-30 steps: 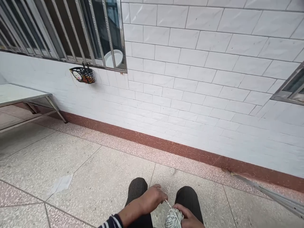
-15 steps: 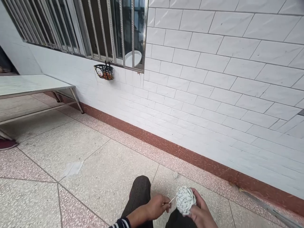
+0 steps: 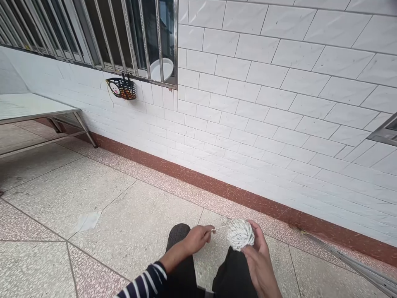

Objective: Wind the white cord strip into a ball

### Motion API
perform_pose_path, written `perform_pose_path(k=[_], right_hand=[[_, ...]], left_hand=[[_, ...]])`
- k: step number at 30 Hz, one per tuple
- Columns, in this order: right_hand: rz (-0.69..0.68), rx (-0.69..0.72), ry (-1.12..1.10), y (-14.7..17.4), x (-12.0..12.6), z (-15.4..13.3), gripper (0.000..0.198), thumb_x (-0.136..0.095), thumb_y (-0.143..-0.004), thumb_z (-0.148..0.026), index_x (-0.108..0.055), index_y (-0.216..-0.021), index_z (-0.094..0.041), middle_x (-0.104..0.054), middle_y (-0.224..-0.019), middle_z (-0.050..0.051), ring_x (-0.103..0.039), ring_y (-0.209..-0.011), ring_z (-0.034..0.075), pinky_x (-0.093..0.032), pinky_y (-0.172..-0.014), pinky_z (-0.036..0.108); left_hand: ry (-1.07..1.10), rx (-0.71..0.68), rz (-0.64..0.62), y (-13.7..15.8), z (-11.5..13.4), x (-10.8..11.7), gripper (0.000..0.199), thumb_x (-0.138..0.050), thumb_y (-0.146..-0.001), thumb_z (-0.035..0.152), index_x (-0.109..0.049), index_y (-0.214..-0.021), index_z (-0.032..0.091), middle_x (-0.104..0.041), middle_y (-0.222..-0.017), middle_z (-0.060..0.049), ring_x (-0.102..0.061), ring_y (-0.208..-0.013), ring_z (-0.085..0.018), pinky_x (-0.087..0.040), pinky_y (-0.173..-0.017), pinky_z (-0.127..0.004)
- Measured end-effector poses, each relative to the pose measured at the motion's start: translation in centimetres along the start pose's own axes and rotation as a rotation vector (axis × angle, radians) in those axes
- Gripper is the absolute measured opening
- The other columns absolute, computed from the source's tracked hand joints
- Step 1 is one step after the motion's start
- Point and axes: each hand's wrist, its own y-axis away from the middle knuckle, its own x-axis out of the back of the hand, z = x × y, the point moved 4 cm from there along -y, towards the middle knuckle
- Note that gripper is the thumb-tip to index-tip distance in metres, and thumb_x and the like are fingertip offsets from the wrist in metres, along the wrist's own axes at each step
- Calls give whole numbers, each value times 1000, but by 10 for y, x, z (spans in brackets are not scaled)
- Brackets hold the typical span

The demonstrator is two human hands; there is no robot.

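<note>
A round ball of whitish yarn (image 3: 240, 234) sits in my right hand (image 3: 259, 254), whose thumb and fingers wrap its right side and underside. From the ball's left side a strand of yarn (image 3: 221, 227) runs across to my left hand (image 3: 198, 239). The fingers of that hand are closed in a pinch on the strand, just above my left knee. On the floor behind the ball lies a small whitish tangle (image 3: 223, 220); whether it joins the strand I cannot tell.
A white tiled wall (image 3: 248, 124) rises ahead. At the left is a low table (image 3: 40, 103) with metal legs. A black basket (image 3: 122, 88) hangs below the barred window. A flat pale sheet (image 3: 88, 221) lies on the floor. Metal rods (image 3: 347, 258) lie along the wall at right.
Both hands and the ball of yarn appear higher in view, and the ball has turned in my right hand. The camera's view has shifted a little to the right and down.
</note>
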Motion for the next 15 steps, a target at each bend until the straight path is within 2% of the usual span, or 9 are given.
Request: perform_pose_path(k=[4, 7, 10, 12, 15], right_hand=[[12, 16, 20, -13, 3, -12, 78, -79, -65, -33, -44, -134, -27, -57, -129, 11, -61, -106, 31, -55, -81, 41], [94, 40, 198, -36, 22, -1, 76, -78, -65, -35, -44, -132, -24, -57, -124, 10, -59, -107, 31, -55, -82, 42], [197, 61, 465, -56, 45, 33, 67, -73, -65, -36, -47, -125, -22, -56, -121, 10, -57, -112, 33, -53, -86, 41], [224, 94, 674, -60, 51, 61, 58, -71, -64, -35, -50, -117, -22, -54, -119, 10, -54, -115, 33, -47, -94, 42], [130, 80, 815, -49, 43, 106, 50, -70, -59, -29, -53, -106, -23, -53, -108, 8, -54, -112, 33, -42, -100, 40]], left_hand=[[-124, 20, 37, -5, 0, 19, 31, -36, -92, 16, -66, -98, 18, -72, -79, -1, -66, -78, -16, -45, -76, -23], [-202, -11, 10, 8, 4, 9, 29, -39, -92, 17, -68, -97, 19, -71, -77, -3, -67, -77, -17, -45, -73, -23], [-293, -97, -10, 25, 13, -12, 24, -46, -88, 17, -69, -93, 20, -71, -77, -5, -67, -77, -19, -46, -72, -23], [-320, -199, -35, 33, 23, -22, 21, -48, -86, 17, -68, -91, 21, -70, -75, -4, -66, -74, -19, -46, -72, -23], [-405, -305, -65, 34, 35, -26, 17, -49, -86, 17, -66, -84, 20, -67, -67, -3, -64, -68, -19, -47, -73, -25]])
